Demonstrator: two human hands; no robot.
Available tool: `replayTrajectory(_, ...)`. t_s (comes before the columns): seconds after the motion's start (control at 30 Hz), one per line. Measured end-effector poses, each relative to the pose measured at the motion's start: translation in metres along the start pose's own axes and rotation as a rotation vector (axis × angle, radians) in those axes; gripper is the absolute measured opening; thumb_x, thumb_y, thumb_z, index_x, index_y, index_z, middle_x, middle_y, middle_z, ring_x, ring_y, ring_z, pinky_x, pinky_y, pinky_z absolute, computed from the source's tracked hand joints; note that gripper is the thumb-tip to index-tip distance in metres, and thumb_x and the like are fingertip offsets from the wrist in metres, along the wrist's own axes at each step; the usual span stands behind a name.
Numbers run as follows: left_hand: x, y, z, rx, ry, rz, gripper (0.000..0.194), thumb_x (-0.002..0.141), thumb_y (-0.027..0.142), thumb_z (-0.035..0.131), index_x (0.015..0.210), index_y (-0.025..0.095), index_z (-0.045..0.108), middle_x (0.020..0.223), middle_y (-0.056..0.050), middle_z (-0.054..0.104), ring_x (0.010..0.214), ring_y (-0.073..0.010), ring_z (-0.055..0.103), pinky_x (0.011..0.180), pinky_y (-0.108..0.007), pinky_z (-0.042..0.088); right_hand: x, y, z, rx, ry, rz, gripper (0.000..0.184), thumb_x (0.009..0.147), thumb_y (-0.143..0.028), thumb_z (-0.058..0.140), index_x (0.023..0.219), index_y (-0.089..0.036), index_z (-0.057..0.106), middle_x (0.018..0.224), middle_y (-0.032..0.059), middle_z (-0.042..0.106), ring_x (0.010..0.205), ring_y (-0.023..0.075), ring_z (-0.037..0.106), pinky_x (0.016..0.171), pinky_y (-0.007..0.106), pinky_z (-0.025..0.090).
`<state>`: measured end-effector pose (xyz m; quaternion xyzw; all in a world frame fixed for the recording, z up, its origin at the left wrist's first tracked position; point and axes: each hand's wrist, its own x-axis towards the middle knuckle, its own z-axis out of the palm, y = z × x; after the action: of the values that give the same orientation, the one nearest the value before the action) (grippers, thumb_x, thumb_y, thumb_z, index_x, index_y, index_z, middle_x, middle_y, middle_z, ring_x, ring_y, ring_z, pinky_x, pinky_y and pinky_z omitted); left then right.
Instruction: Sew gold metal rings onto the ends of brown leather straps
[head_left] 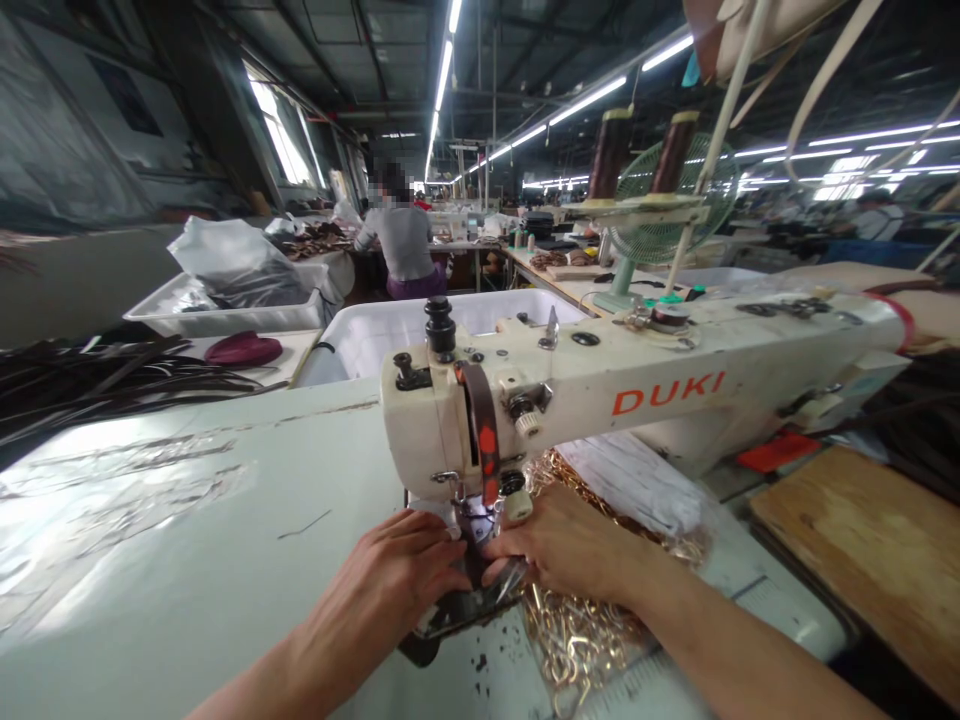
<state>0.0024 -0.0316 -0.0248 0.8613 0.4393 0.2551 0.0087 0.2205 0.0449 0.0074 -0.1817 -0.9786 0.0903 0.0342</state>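
A white sewing machine point(570, 400) marked DUKI stands across the table, with a small light glowing by its needle. A dark strip point(474, 562) lies under the presser foot, mostly hidden by fingers. My left hand point(401, 565) has its fingers closed on the strip's left side, close to the needle. From the right, my right hand point(562, 545) reaches under the machine arm and pinches the strip's other side. Gold metal hooks and chains point(577, 635) in a clear plastic bag lie beneath my right forearm.
Dark straps point(97, 385) and a maroon roll point(242, 348) lie at left. Behind the machine are a white bin point(360, 345), thread cones point(609, 155) and a green fan point(675, 200). A wooden board point(870, 550) is at right. A person point(405, 240) works farther back.
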Motion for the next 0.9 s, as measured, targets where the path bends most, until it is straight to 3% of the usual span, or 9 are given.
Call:
replayTrajectory(0.17,0.002,-0.017,0.002,-0.028,-0.007,-0.068,0.02,0.093,0.036,0.055,0.099,0.025,0.07,0.097,-0.002,0.071,0.091,-0.0203,0.065,0.081,-0.033,0.051,-0.001,0.004,0.004,0.034,0.03,-0.028,0.016,0.088,-0.027,0.06,0.1,-0.031,0.07,0.09,-0.0025,0.072,0.083,0.0147,0.063,0.068,0.024,0.038)
replayTrajectory(0.33,0.01,-0.031,0.001,-0.034,0.007,-0.182,0.018,0.088,0.037,0.061,0.085,0.026,0.074,0.085,0.001,0.072,0.083,-0.0192,0.066,0.074,-0.027,0.053,-0.001,0.004,0.006,0.052,0.047,-0.001,0.016,0.089,-0.034,0.059,0.098,-0.029,0.072,0.095,0.0008,0.072,0.088,0.0166,0.063,0.075,0.024,0.042)
replayTrajectory(0.5,0.02,-0.042,-0.005,-0.017,0.0,-0.27,0.02,0.082,0.038,0.066,0.088,0.021,0.073,0.096,-0.004,0.071,0.092,-0.0264,0.064,0.078,-0.034,0.054,-0.002,0.004,0.006,0.061,0.051,-0.001,0.02,0.09,-0.04,0.057,0.095,-0.028,0.073,0.095,0.0021,0.072,0.088,0.0168,0.064,0.074,0.024,0.043)
replayTrajectory(0.73,0.031,-0.051,-0.014,-0.133,-0.161,-0.061,0.023,0.088,0.034,0.058,0.106,0.024,0.068,0.104,-0.001,0.07,0.092,-0.0194,0.064,0.084,-0.027,0.051,-0.002,0.002,0.005,0.082,0.038,0.002,0.022,0.092,-0.041,0.055,0.098,-0.028,0.072,0.093,0.0022,0.072,0.088,0.0165,0.064,0.074,0.024,0.043)
replayTrajectory(0.9,0.025,-0.047,-0.013,-0.04,-0.172,-0.083,0.025,0.095,0.032,0.048,0.1,0.018,0.068,0.098,-0.006,0.07,0.09,-0.0225,0.064,0.082,-0.033,0.052,-0.001,0.002,0.003,0.055,0.023,0.011,0.017,0.089,-0.035,0.06,0.1,-0.029,0.071,0.096,0.0008,0.072,0.088,0.0168,0.064,0.074,0.024,0.043)
